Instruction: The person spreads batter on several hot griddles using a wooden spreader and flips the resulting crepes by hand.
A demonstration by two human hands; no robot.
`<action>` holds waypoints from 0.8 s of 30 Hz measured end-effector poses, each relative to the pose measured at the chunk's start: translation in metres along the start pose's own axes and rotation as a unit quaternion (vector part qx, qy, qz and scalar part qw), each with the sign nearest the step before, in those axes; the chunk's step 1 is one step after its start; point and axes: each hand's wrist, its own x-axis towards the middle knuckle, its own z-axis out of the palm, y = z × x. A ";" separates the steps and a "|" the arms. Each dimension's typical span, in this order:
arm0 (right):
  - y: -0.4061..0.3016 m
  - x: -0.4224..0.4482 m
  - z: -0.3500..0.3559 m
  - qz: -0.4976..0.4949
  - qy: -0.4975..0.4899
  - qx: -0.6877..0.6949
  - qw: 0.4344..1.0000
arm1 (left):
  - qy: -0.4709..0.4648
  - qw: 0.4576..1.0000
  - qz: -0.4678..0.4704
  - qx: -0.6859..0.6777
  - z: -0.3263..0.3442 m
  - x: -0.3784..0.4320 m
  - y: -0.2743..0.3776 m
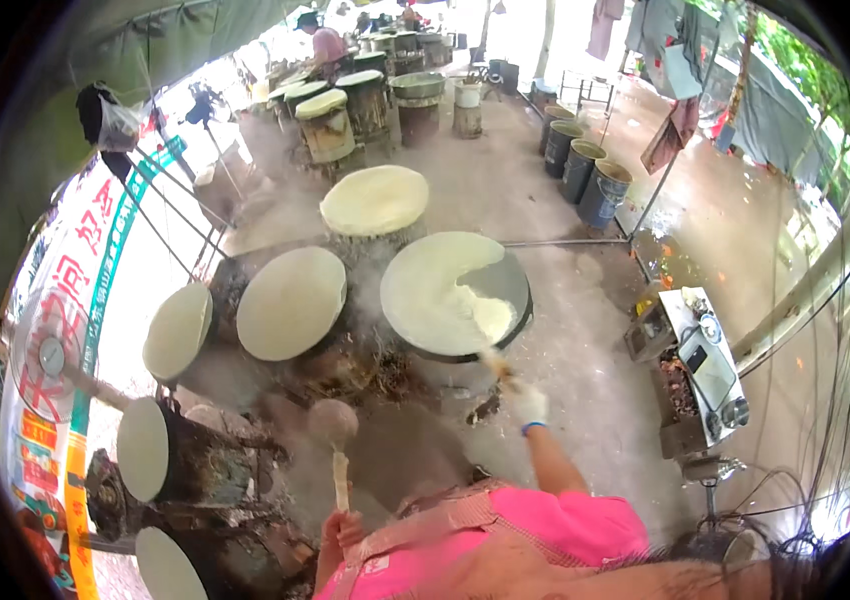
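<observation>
My right hand (528, 405), in a white glove, grips the handle of a wooden spreading tool (501, 367). Its far end rests in a wet mound of pale batter (492, 318) on a large round griddle (509, 274). A pale layer (432, 292) coats most of that griddle, leaving a dark bare wedge at its upper right. Lower down, my bare left hand (342, 531) holds a ladle (333, 424) upright by its light handle; the ladle's round bowl is apart from any griddle.
More coated griddles (292, 304) curve around my left, and another (374, 200) stands beyond. Steam drifts between them. Several buckets (605, 193) line the right side, near a small table (710, 360). A fan (51, 356) stands left. A person (327, 46) works at the back.
</observation>
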 end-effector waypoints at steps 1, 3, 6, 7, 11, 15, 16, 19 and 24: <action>0.004 0.010 -0.028 0.026 0.012 0.012 1.000 | 0.056 0.995 0.074 0.018 0.004 -0.002 -0.003; -0.026 0.034 -0.062 0.043 0.066 0.063 0.995 | 0.085 0.995 0.059 -0.009 -0.008 -0.004 0.004; -0.010 0.056 -0.014 -0.020 0.100 0.041 0.994 | 0.128 0.991 -0.009 -0.043 -0.014 0.033 0.010; -0.020 0.035 -0.008 -0.055 0.043 -0.009 0.998 | 0.142 0.989 -0.009 -0.041 -0.014 0.035 0.010; 0.008 0.016 -0.052 0.016 -0.047 0.008 0.999 | 0.182 0.983 -0.003 -0.006 -0.003 0.049 0.012; -0.007 0.098 -0.058 0.051 0.121 0.132 0.982 | 0.248 0.968 -0.031 0.015 0.003 0.080 0.010; 0.013 0.088 -0.051 0.031 0.073 0.057 0.995 | 0.259 0.965 -0.045 0.019 0.006 0.094 0.008; 0.060 0.020 -0.006 -0.112 -0.046 -0.014 0.993 | 0.304 0.951 -0.012 0.051 0.015 0.099 0.003; 0.009 0.131 -0.079 0.034 0.053 0.127 0.990 | 0.363 0.924 0.019 0.118 0.036 0.115 -0.013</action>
